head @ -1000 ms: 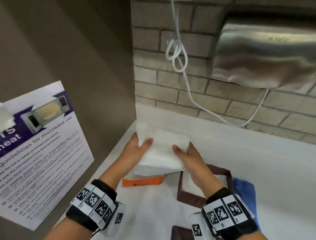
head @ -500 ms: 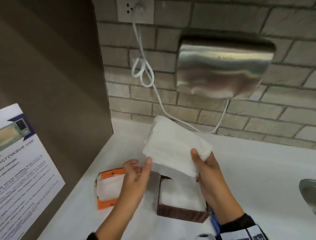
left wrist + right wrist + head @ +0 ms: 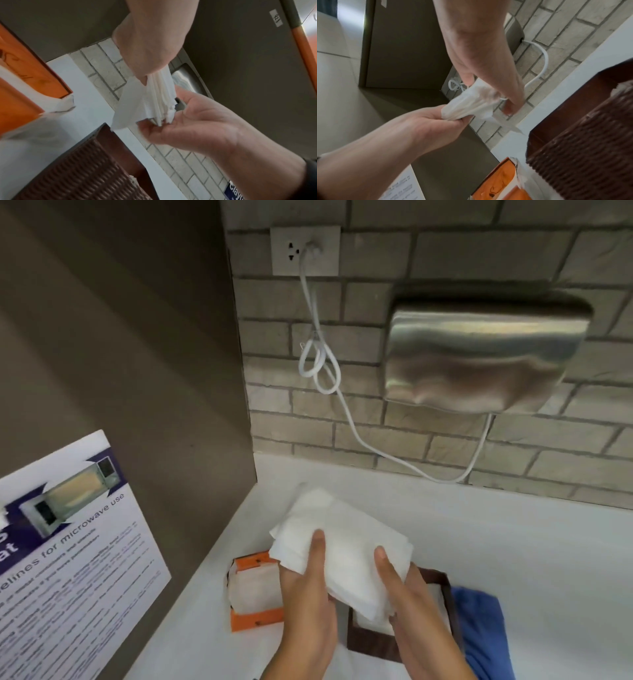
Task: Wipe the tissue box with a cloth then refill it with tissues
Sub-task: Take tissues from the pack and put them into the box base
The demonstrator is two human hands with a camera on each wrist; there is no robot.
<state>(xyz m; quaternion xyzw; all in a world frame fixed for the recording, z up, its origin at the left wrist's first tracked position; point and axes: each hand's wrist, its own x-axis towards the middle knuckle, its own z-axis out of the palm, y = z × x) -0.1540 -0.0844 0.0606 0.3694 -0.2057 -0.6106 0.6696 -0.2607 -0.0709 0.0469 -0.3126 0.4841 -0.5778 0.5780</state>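
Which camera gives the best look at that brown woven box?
The right wrist view: the brown woven box shows weave and open top. The left wrist view catches one corner; the head view hides most behind the hands.

Head view looks down; both wrist views, close underneath, share the tissue stack (image 3: 346, 546).

Bare forearms, bare grips; dark sleeve cuff (image 3: 311, 180) at right wrist.

Grey brick wall (image 3: 445, 251) with steel hand dryer (image 3: 479, 357), corded socket (image 3: 305, 251); white counter (image 3: 513, 542) below.
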